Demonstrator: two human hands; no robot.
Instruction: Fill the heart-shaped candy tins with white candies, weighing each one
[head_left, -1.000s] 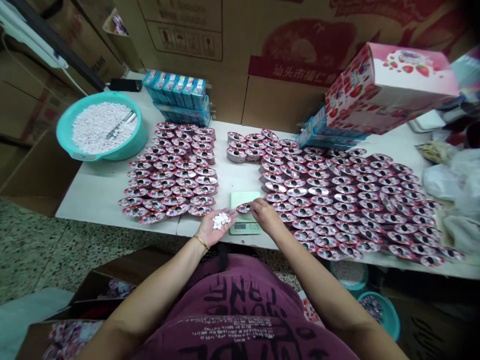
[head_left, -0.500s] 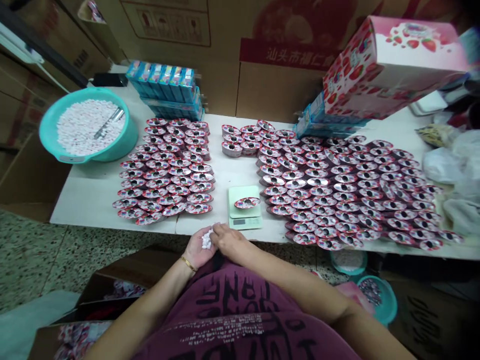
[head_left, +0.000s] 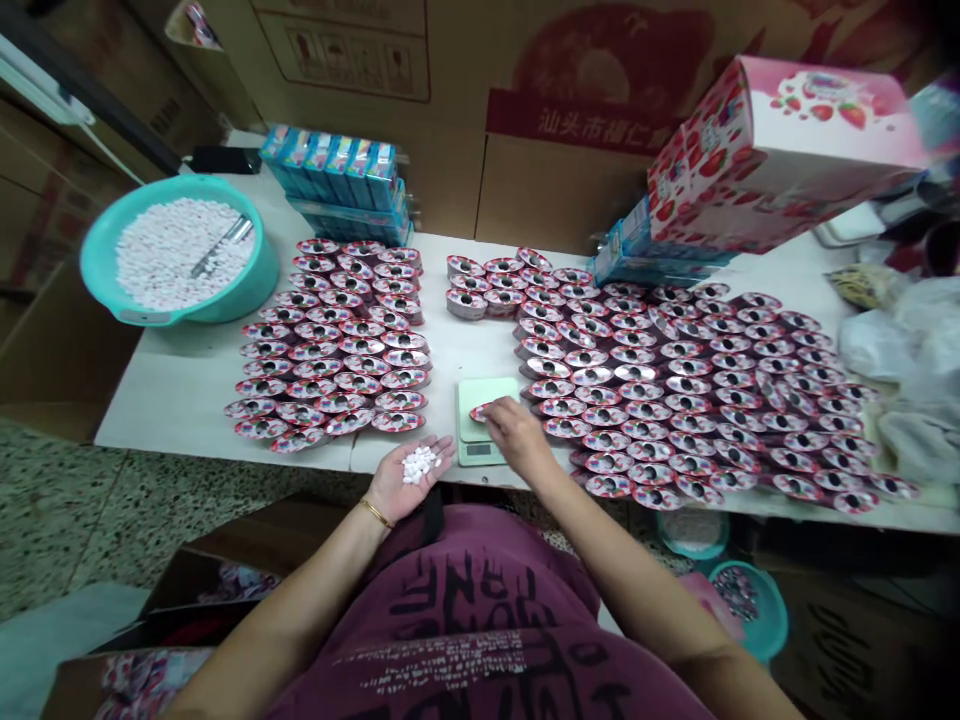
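My left hand (head_left: pixel 412 476) lies palm up at the table's front edge, its fingers stretched out, and carries a small heap of white tablets (head_left: pixel 420 463). Over a pale green digital scale (head_left: pixel 471 388) is my right hand (head_left: pixel 517 437), fingertips pinched together. Whatever lies between those fingertips is hidden. They are at the top of a small oval-topped pack (head_left: pixel 478 412) standing on the scale, and the hand covers most of that pack. Dense rows of like packs with dark round holes in their tops stand left (head_left: pixel 337 362) and right (head_left: pixel 682 400) of the scale.
A turquoise basin (head_left: pixel 266 255) of white tablets, with a metal scoop (head_left: pixel 223 245) in it, stands at the far left. Blue boxes (head_left: pixel 337 185) and a strawberry-printed carton (head_left: pixel 787 150) line the back. Plastic bags (head_left: pixel 870 345) lie right; basins (head_left: pixel 769 620) sit below the table.
My right hand has left my left palm and moved right and up, onto the pack on the scale. My left hand has unfolded, showing the tablets more fully.
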